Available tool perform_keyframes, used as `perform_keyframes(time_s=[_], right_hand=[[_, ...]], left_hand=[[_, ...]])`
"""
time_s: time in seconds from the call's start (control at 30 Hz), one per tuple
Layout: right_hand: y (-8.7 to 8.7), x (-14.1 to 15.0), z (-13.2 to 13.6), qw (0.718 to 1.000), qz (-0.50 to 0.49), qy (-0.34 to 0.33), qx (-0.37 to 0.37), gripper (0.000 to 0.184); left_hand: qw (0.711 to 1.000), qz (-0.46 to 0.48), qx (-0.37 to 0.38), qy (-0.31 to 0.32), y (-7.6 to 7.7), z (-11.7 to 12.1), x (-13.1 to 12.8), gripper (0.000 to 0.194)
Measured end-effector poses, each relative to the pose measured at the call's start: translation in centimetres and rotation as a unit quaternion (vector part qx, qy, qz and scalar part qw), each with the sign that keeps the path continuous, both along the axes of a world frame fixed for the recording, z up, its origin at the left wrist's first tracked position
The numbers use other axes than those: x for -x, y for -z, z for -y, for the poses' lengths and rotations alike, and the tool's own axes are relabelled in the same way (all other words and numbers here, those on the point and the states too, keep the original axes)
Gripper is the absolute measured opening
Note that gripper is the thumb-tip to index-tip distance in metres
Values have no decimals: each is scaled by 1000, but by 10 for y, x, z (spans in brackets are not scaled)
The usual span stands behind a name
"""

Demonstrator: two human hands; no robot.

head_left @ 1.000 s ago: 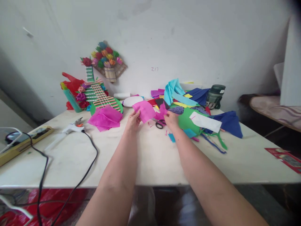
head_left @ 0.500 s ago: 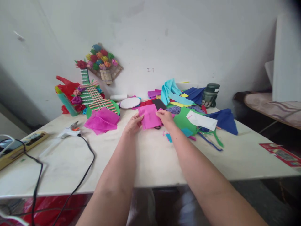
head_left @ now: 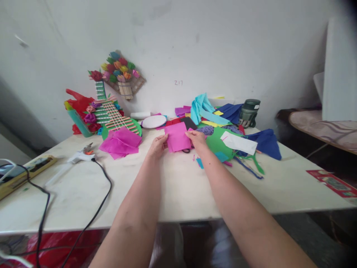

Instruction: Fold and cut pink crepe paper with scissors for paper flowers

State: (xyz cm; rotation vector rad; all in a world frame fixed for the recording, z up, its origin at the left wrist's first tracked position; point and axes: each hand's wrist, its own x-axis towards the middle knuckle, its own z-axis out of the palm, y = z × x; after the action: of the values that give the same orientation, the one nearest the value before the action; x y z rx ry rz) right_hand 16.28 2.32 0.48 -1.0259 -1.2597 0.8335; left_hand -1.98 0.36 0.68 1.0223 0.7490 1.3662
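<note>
Left hand point(head_left: 159, 145) and right hand point(head_left: 197, 139) pinch pink sheet point(head_left: 177, 138) at opposite edges, over table point(head_left: 184, 190). Looks thin: uneven pull might tear it; slack fingers might crease it.

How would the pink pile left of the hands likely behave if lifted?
The pink pile would probably flop, since it lies creased and rumpled. Its unevenly jutting corners suggest separate layers, which may slide apart. Its thin-looking edges hint that it is light.
</note>
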Motion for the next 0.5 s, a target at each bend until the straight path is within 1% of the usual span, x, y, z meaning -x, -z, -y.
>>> perform_keyframes(time_s=[0.1,0.2,0.27,0.37,0.5], right_hand=[[0,0,0,998,-55,-5,15,30],[-2,1,2,998,-64,-5,24,28],[-2,1,3,998,-57,0,24,27],[-3,1,3,999,-39,12,14,26],[-1,2,1,999,-18,25,9,25]], left_hand=[[999,6,35,2,-4,-1,0,36],[997,7,70,9,-9,0,0,49],[998,2,69,4,-11,3,0,52],[999,-32,41,5,-11,7,-1,47],[996,-89,13,16,-5,6,-2,31]])
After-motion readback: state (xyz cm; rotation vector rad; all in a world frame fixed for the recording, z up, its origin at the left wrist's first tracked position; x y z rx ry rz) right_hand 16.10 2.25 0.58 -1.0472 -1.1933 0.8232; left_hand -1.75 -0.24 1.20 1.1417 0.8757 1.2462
